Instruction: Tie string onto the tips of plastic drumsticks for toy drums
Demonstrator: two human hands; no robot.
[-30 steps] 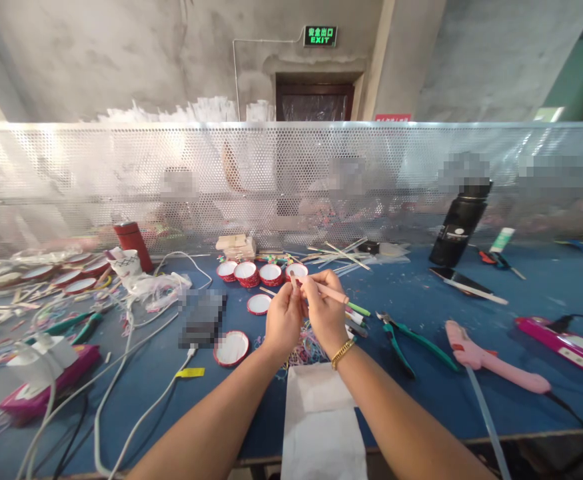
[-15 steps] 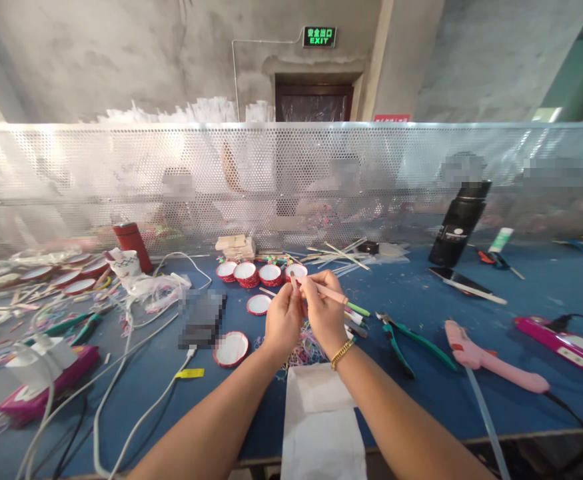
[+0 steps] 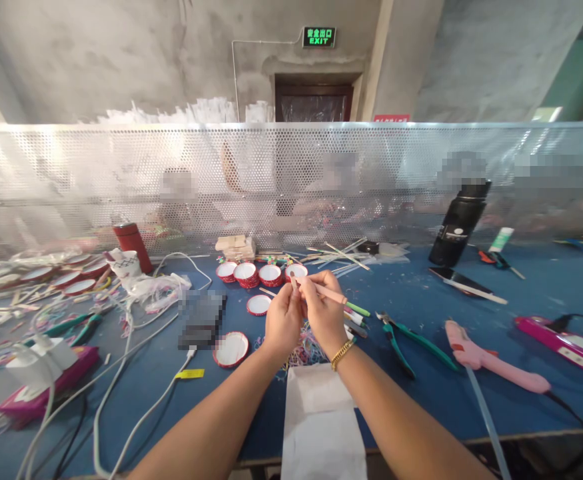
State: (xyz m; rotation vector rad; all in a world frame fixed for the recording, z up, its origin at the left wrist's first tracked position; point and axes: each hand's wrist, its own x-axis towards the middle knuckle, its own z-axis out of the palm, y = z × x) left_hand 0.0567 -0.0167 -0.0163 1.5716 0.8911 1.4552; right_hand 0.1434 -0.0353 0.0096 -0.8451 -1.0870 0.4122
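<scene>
My left hand point(image 3: 284, 319) is closed on a small wooden stick point(image 3: 294, 281), whose tip shows above the fingers. My right hand point(image 3: 325, 317) pinches a slim pink pen point(image 3: 332, 293) and meets the left hand at the stick. The pen's tip is hidden by the fingers. Beneath both hands lies a tangle of coloured threads point(image 3: 307, 350). Just behind them stand several red-rimmed round lids point(image 3: 270, 274), some in stacks. Two more lids lie to the left, the nearer one a shallow lid point(image 3: 231, 349). Several markers point(image 3: 357, 311) lie beside my right hand.
White paper point(image 3: 324, 433) hangs over the table's front edge. To the right are green-handled pliers point(image 3: 421, 343), a pink glue gun point(image 3: 496, 363) and a black bottle point(image 3: 458, 227). A phone point(image 3: 204, 320), white cables and a magenta power strip point(image 3: 54, 383) lie left. A perforated metal screen point(image 3: 251, 180) stands behind.
</scene>
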